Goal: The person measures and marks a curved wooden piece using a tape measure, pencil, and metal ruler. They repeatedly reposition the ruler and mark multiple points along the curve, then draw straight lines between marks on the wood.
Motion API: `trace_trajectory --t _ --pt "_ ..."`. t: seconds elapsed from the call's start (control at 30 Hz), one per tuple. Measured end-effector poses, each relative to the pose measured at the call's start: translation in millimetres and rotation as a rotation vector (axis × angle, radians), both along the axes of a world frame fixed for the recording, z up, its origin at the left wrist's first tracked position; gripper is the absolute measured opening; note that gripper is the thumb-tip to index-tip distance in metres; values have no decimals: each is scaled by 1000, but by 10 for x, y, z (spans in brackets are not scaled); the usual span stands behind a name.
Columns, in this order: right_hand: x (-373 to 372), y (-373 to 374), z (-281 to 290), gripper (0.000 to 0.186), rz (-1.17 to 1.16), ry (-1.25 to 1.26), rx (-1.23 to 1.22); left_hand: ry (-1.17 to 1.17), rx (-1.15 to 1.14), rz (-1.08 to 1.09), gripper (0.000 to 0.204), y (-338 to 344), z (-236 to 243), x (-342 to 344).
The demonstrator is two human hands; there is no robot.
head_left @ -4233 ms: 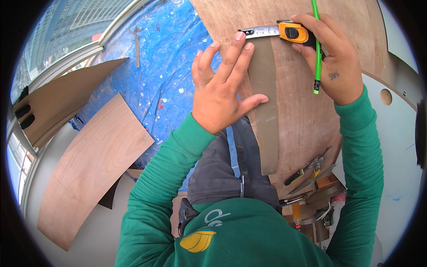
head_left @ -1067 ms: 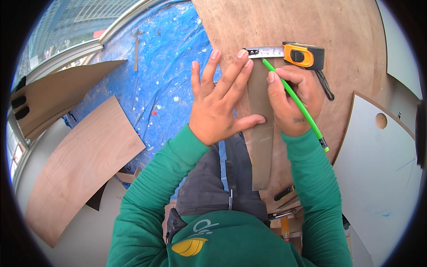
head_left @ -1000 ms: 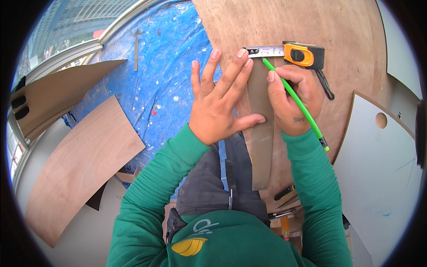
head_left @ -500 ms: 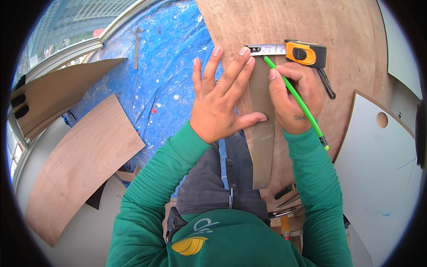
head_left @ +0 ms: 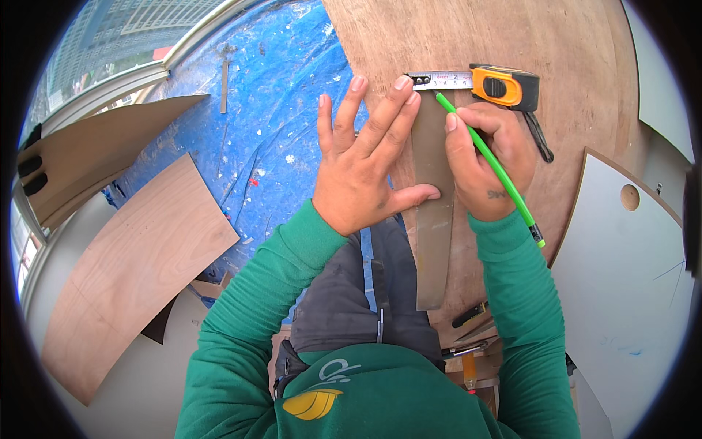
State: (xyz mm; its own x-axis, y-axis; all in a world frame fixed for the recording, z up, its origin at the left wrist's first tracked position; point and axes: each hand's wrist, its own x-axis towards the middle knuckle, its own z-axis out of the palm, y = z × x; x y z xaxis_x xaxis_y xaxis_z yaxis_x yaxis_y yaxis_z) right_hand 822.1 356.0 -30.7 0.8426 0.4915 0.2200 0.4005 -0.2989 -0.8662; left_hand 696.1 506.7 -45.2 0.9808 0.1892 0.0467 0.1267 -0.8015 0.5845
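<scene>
A green pencil (head_left: 497, 165) is pinched in my right hand (head_left: 499, 164), its tip at the lower edge of the tape measure's blade. The orange and black tape measure (head_left: 504, 86) lies just beyond that hand, with a short length of blade (head_left: 447, 80) pulled out to the left across a narrow grey-brown strip (head_left: 433, 249). My left hand (head_left: 369, 157) lies flat with its fingers spread. Its forefinger touches the hooked end of the blade, and its thumb rests on the strip. Beneath all this is a plywood sheet (head_left: 541, 33).
Blue sheeting (head_left: 278, 95) covers the floor at left, where a cut plywood panel (head_left: 139, 271) and a curved brown panel (head_left: 121, 150) lie. At right is a white panel with a round hole (head_left: 621, 285). A black-handled knife (head_left: 468, 314) and other tools lie near my right elbow.
The tape measure and the pencil in my right hand have shifted very slightly to the right. My left hand keeps nearly the same place.
</scene>
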Motion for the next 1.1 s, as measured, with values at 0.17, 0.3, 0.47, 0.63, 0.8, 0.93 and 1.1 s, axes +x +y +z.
trace_trajectory --t 0.17,0.3,0.47,0.63,0.8,0.93,1.1 --pt "16 2 -26 23 20 -75 -8 -1 6 3 124 -4 -10 -1" --pt "10 -9 -19 23 24 -64 -1 -8 -2 2 124 -5 -17 0" --pt "7 -1 -16 22 17 -49 -5 -11 -2 2 125 -3 -16 -2" --pt "2 5 -12 21 10 -40 1 -10 -1 -1 125 1 -16 0" --pt "3 8 -15 21 6 -19 18 -5 0 1 125 1 -14 0" --pt "1 9 -15 20 0 -33 0 -6 -8 3 125 0 -16 1" --pt "9 5 -10 20 8 -45 2 -6 -6 3 125 -2 -17 1"
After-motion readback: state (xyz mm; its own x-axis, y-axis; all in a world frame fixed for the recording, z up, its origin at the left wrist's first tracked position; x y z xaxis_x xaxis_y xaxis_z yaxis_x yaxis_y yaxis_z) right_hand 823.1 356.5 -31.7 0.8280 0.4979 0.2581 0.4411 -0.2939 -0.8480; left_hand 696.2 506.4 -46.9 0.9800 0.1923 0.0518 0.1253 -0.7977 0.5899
